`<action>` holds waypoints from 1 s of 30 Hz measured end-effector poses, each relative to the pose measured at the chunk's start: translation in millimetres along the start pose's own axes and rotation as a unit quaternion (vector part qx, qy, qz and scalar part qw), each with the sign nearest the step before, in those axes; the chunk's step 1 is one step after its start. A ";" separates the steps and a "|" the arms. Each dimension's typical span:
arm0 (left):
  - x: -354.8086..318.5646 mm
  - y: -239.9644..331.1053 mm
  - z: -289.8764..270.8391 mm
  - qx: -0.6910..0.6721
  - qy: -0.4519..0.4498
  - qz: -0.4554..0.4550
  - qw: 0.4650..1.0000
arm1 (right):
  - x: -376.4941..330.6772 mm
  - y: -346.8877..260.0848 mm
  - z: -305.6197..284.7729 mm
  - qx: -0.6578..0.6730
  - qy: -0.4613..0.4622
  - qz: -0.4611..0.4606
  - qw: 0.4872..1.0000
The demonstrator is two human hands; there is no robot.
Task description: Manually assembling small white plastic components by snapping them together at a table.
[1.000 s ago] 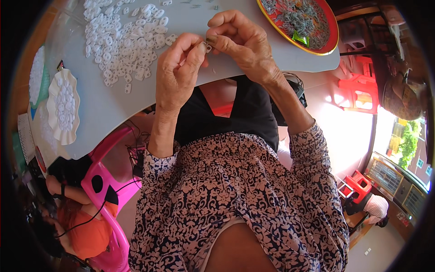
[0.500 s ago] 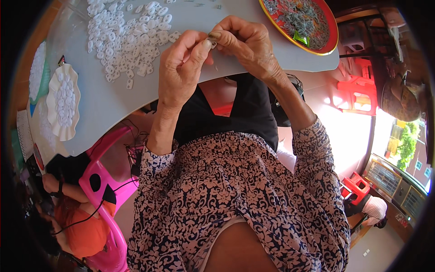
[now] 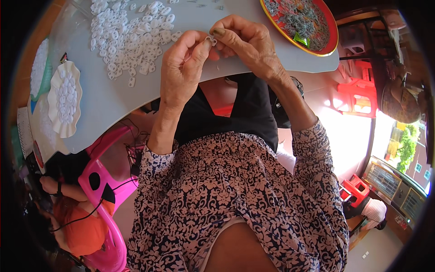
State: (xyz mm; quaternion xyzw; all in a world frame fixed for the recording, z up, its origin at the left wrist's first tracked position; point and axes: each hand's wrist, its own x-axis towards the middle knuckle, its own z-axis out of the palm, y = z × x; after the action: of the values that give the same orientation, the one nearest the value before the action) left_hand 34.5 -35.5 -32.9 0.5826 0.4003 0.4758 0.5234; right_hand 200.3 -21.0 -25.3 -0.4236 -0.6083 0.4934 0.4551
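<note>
Above the table's near edge, my left hand point(image 3: 183, 65) pinches a small white plastic piece with holes point(image 3: 211, 40) between thumb and forefinger. My right hand point(image 3: 247, 45) meets it from the other side, its thumb and fingertips drawn together against the piece. Whatever the right fingertips may hold is too small to make out. Many similar white pieces point(image 3: 131, 41) lie in a loose heap on the grey table point(image 3: 149, 88), left of my left hand. A red round tray point(image 3: 332, 36) with a yellow rim, holding a mass of small grey metal bits point(image 3: 303, 22), sits beyond my right hand.
A cream wavy-edged dish point(image 3: 54, 109) of white pieces stands at the table's left, beside a green container point(image 3: 41, 75) with more. A green wrapper point(image 3: 301, 40) lies in the tray. A person in orange point(image 3: 86, 231) sits near a pink chair point(image 3: 99, 181). Red stools point(image 3: 358, 97) stand to the right.
The white piece shows more clearly between my fingertips now. My right thumb has lifted slightly away from the left thumb. Both hands stay in nearly the same place; the view has shifted slightly.
</note>
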 end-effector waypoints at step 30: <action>28.7 19.8 -74.8 0.540 -0.054 0.275 0.794 | -4.3 -1.4 3.4 0.057 0.005 -0.008 0.998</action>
State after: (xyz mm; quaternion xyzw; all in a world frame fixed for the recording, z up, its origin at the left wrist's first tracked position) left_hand -32.4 6.7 -9.4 0.8806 0.3862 0.2744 -0.0082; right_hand 197.9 -26.2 -24.8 -0.3942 -0.5801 0.5220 0.4853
